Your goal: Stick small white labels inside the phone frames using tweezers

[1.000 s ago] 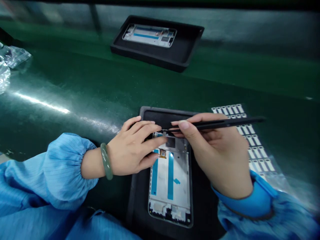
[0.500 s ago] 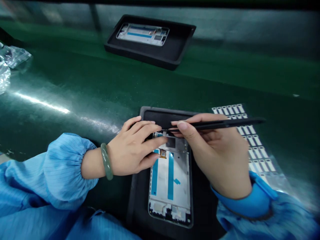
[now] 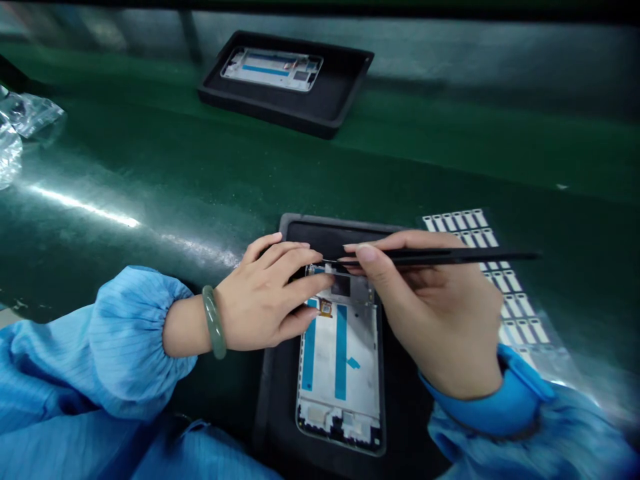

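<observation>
A phone frame [image 3: 363,353], silvery inside with blue strips and a small gold-coloured connector, lies in a black tray [image 3: 293,223] close to me. My left hand [image 3: 273,293] rests over its upper left part, fingers stretched and apart, fingertips on or just above the frame's far end. Black tweezers [image 3: 450,256] are pinched in my right hand [image 3: 440,313], lying nearly level with their tips at the far edge of the frame. What the tips touch is too small to make out.
Farther back on the green table [image 3: 165,160] a second black tray [image 3: 345,83] holds another phone frame [image 3: 280,69]. A sheet of white stickers [image 3: 520,305] lies right of my right hand. Clear plastic bags [image 3: 33,117] are at the far left.
The tweezers' back end has swung slightly down and right as my right hand shifted a little. The back tray appears somewhat farther left. My left hand has stayed in place.
</observation>
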Demonstrator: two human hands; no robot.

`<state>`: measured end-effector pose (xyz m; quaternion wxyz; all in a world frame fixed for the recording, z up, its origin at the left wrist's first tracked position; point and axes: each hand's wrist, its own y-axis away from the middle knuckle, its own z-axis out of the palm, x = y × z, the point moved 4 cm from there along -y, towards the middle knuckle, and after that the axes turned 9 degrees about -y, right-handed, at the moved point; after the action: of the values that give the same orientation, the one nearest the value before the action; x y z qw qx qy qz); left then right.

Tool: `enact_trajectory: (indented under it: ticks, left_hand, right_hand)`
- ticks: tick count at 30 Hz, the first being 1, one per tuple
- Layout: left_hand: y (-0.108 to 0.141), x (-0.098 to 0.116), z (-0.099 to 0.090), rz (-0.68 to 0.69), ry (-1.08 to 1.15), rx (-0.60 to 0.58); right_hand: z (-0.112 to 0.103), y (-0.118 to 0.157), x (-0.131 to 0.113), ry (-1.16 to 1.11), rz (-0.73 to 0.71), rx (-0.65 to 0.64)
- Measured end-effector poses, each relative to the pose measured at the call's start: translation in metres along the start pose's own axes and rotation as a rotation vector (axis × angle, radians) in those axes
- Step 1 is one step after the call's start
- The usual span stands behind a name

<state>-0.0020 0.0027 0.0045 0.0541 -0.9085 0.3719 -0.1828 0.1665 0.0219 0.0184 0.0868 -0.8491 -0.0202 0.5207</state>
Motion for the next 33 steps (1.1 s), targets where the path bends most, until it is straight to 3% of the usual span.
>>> enact_trajectory:
  ticks: [19, 33]
  left_hand:
    - [0.0, 0.0, 0.001, -0.011, -0.033, 0.017]
    - [-0.002, 0.0, -0.001, -0.033, -0.069, 0.026]
  right_hand:
    - [0.003, 0.003, -0.005, 0.213, -0.318, 0.045]
    - [0.011, 0.009, -0.014, 0.355, -0.471, -0.015]
